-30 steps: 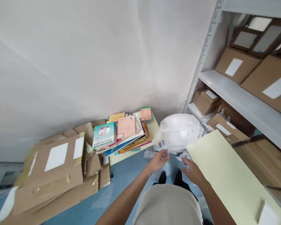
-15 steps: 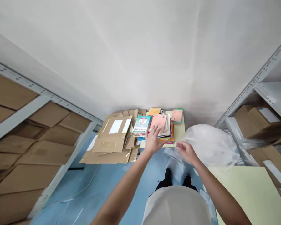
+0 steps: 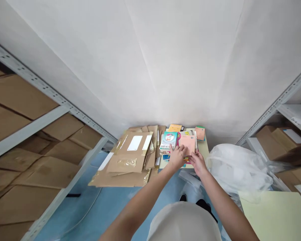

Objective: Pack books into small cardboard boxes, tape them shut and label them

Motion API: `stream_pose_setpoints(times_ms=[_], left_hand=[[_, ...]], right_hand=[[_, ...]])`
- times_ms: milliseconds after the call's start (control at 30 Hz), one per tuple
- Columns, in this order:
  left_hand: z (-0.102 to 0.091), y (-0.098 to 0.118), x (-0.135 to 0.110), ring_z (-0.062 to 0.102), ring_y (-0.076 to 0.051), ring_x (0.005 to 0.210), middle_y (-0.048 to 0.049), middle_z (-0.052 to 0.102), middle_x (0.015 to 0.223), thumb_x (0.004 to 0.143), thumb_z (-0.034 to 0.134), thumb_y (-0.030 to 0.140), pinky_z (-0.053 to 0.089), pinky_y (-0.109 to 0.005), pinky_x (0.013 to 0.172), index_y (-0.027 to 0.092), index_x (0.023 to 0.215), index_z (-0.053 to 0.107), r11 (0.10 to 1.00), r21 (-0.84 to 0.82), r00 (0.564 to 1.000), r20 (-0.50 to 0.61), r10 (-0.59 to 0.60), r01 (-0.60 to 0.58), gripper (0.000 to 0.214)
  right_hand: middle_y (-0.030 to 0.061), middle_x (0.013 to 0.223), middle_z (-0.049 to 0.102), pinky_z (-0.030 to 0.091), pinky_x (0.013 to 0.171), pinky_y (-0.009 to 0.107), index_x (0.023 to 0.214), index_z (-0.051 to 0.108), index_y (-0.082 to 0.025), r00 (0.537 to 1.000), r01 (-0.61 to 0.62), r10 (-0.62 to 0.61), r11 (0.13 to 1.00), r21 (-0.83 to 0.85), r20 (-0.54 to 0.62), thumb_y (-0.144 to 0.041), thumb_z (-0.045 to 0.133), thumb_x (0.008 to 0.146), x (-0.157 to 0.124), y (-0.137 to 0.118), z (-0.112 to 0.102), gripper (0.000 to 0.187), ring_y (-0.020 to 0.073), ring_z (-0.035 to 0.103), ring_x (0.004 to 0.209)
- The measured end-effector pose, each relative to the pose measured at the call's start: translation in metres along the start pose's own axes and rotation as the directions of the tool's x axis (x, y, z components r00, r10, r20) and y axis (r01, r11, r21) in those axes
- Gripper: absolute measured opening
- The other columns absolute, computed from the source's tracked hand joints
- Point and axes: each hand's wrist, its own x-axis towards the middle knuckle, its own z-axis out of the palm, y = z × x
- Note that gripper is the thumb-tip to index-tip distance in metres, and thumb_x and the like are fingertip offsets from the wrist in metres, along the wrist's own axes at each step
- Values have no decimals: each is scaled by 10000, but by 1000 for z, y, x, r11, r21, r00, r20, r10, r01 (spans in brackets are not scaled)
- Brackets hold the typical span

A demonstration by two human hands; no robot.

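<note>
A pink booklet (image 3: 187,143) lies at the front of a pile of books on a small pale-yellow table (image 3: 205,150). My left hand (image 3: 177,156) grips its left lower edge, fingers bent over the cover. At the lower right corner my right hand (image 3: 198,163) closes on the same booklet, its thumb partly hidden. Just left of it lies a teal and white book (image 3: 168,140). Behind the pink cover shows a book with yellow lettering (image 3: 186,133). Another pink booklet with a green edge (image 3: 200,133) sits at the table's back right.
Flattened cardboard boxes (image 3: 126,157) are stacked left of the books. A large clear plastic bag (image 3: 237,165) bulges on the right, by a pale-yellow board (image 3: 278,214). Metal shelves (image 3: 50,117) with cardboard boxes flank both sides, and a wall (image 3: 165,67) stands behind.
Both hands have come together onto the pink booklet, which is turned or shifted toward the right hand, exposing the book with yellow lettering. The camera view has swung left.
</note>
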Motion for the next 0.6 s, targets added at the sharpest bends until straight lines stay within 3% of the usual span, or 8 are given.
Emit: stream_pose_setpoints(times_ms=[67, 167, 367, 500, 600], left_hand=[[5, -5, -11, 563, -369, 1137, -133, 637, 1249, 691, 701, 98, 106, -693, 1128, 254, 1191, 623, 995, -57, 996, -25, 82, -83, 529], [13, -21, -26, 580, -303, 1146, -100, 661, 1238, 722, 586, 38, 174, -611, 1157, 268, 1202, 624, 963, -140, 972, -69, 224, -232, 534], [20, -53, -36, 528, -280, 1268, -118, 623, 1320, 853, 535, 198, 237, -572, 1151, 251, 1216, 632, 901, -213, 921, -185, 342, -378, 379], [23, -47, -35, 585, -238, 1191, -103, 683, 1222, 911, 462, 283, 315, -505, 1128, 247, 1144, 664, 812, -349, 884, -177, 433, -468, 311], [31, -24, -39, 650, -225, 1010, -85, 736, 1015, 940, 412, 362, 355, -473, 1095, 243, 995, 694, 770, -474, 902, -159, 403, -427, 311]], right_hand=[[43, 842, 737, 587, 782, 386, 909, 587, -227, 1000, -6, 6, 1000, 9, -19, -402, 735, 651, -7, -2, -2, 344, 209, 713, 778], [32, 762, 728, 591, 732, 383, 850, 594, -220, 999, -20, 20, 1000, 10, -44, -356, 706, 653, -23, -7, -8, 264, 197, 695, 690], [55, 806, 737, 578, 715, 343, 887, 628, -195, 996, -52, 54, 998, 33, -69, -291, 669, 685, -69, -21, -19, 227, 180, 686, 673], [33, 711, 696, 568, 694, 321, 815, 631, -193, 988, -65, 77, 994, 92, -136, -341, 666, 735, -100, -21, -32, 172, 154, 647, 601], [9, 614, 614, 544, 598, 302, 739, 637, -185, 973, -72, 85, 995, 70, -214, -530, 594, 809, -121, -18, -45, 355, 128, 568, 496]])
